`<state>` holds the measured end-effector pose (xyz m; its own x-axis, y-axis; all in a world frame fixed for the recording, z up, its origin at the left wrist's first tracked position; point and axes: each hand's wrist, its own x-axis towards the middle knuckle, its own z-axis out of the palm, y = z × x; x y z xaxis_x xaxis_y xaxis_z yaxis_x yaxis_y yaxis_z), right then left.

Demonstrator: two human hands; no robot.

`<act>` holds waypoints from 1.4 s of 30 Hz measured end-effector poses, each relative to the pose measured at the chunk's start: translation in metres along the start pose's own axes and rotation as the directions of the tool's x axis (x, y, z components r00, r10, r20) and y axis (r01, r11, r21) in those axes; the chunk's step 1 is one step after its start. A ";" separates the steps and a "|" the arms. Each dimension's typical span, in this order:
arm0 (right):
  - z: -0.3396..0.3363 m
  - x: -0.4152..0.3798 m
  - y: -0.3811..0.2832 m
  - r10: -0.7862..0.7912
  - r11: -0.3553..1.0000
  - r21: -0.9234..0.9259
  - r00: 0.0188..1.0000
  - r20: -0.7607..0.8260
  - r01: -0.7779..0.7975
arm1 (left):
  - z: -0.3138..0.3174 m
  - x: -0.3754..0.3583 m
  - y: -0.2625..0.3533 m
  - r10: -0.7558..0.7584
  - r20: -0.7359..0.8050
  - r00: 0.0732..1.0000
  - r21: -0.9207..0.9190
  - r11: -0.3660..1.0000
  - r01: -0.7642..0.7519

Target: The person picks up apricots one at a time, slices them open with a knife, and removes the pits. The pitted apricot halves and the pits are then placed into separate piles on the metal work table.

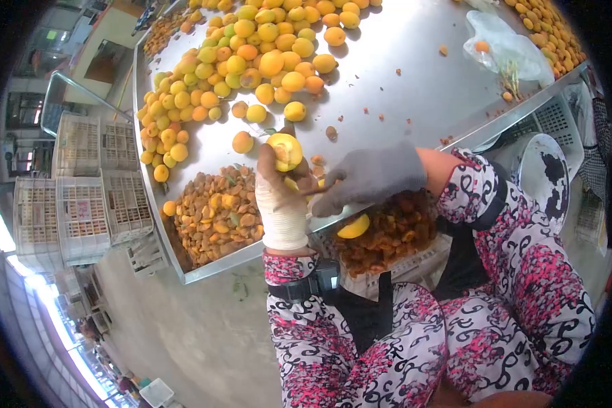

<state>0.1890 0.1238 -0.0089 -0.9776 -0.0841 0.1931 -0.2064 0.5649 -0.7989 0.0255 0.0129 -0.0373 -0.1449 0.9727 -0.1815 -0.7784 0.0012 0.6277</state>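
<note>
My left hand point(280, 204), in a white glove with dark, stained fingers, is closed on a cut apricot half point(285, 151), its yellow flesh facing up. Close beside it, my right hand point(370, 180) wears a grey glove, and its fingers curl together near the left fingertips. I cannot tell what the right fingers hold. Below the hands, a yellow apricot piece point(353, 226) shows over a crate point(421, 262) of brown-orange fruit scraps. Whole apricots point(294, 111) lie just beyond my left hand on the metal table point(387, 61).
A heap of brown pits and scraps point(217, 214) fills the table's near left corner. Plastic crates point(81, 211) are stacked on the left. A clear plastic bag point(506, 47) lies at the right, near more apricots point(551, 30). A stained white bucket point(542, 173) stands by my right arm.
</note>
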 end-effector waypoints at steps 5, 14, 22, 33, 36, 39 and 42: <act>-0.027 0.016 -0.011 0.761 0.563 0.597 0.640 -0.106 -0.572 | 0.023 0.001 -0.008 0.307 -0.148 0.940 0.672 0.728 -0.132; -0.016 0.017 0.000 0.674 0.556 0.791 0.696 -0.248 -0.256 | 0.049 0.005 -0.020 0.229 -0.236 0.944 0.590 0.806 -0.048; -0.031 0.011 0.016 0.702 0.553 0.824 0.601 -0.383 -0.121 | 0.053 -0.024 -0.021 -0.095 -0.066 0.993 0.485 0.867 0.115; -0.011 0.029 0.012 0.598 0.801 0.258 0.743 -0.300 -0.541 | 0.037 -0.005 -0.010 0.080 -0.206 0.975 0.517 0.855 0.039; -0.014 0.032 0.007 0.708 0.706 0.313 0.639 -0.300 -0.635 | 0.020 -0.003 -0.020 0.131 -0.205 0.970 0.535 0.845 -0.001; -0.029 0.031 0.005 0.679 0.720 0.551 0.597 -0.428 -0.423 | 0.043 -0.003 -0.022 0.323 -0.117 0.939 0.804 0.586 -0.101; -0.050 0.024 -0.006 0.727 0.518 0.854 0.504 -0.467 0.045 | 0.046 0.000 -0.021 0.171 -0.187 0.967 0.685 0.729 0.004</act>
<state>0.1687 0.1592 0.0295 -0.6231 0.7515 -0.2171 -0.1866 -0.4123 -0.8917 0.0703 0.0241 -0.0158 -0.3873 0.8977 -0.2100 -0.1498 0.1635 0.9751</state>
